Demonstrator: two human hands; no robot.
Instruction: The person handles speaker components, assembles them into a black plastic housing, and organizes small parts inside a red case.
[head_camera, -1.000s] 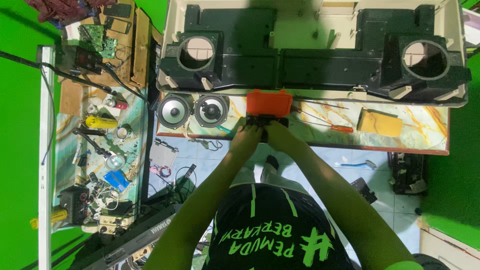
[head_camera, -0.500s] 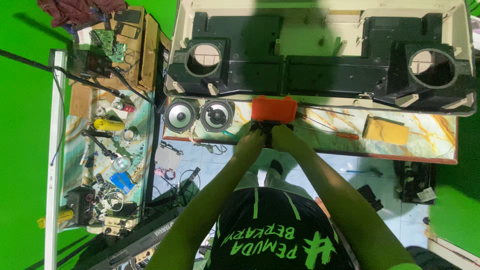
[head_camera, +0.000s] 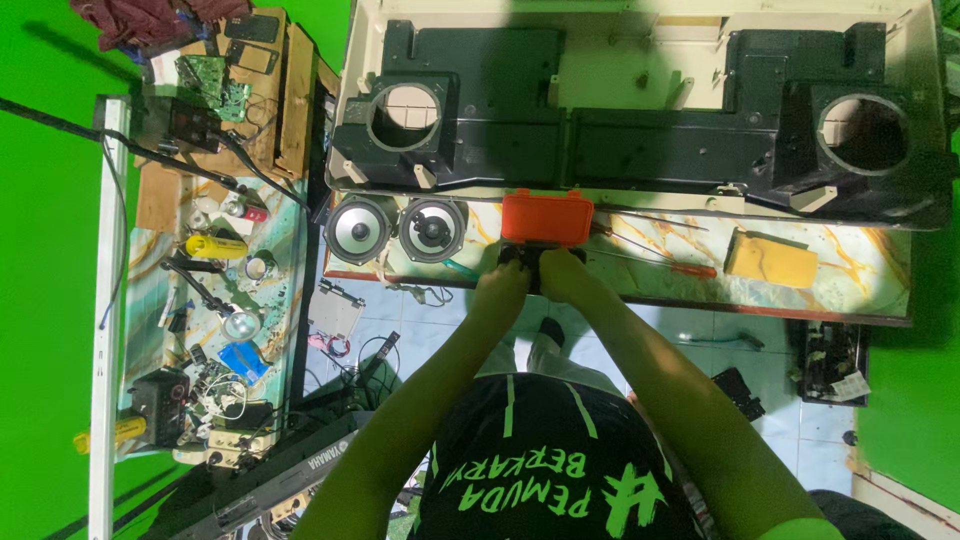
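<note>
Both hands pinching small dark part (head_camera: 527, 262) — left hand (head_camera: 500, 285), right hand (head_camera: 562, 275) — just below orange case (head_camera: 546, 218) at surface (head_camera: 880, 270) edge. Looks like mid-fiddling; next move needs steady fingers.

Even, fairly bright light falls from above, tinted green where it spills across the pale casing (head_camera: 640, 60) at the top of the frame. Shadows are soft: a dark diagonal one crosses the green backdrop at upper left, and the area under the table (head_camera: 860, 262) at lower centre stays dim. Focus is sharp in the middle, slightly softer toward the corners, with mild glare on the two speaker cones (head_camera: 395, 230).
</note>
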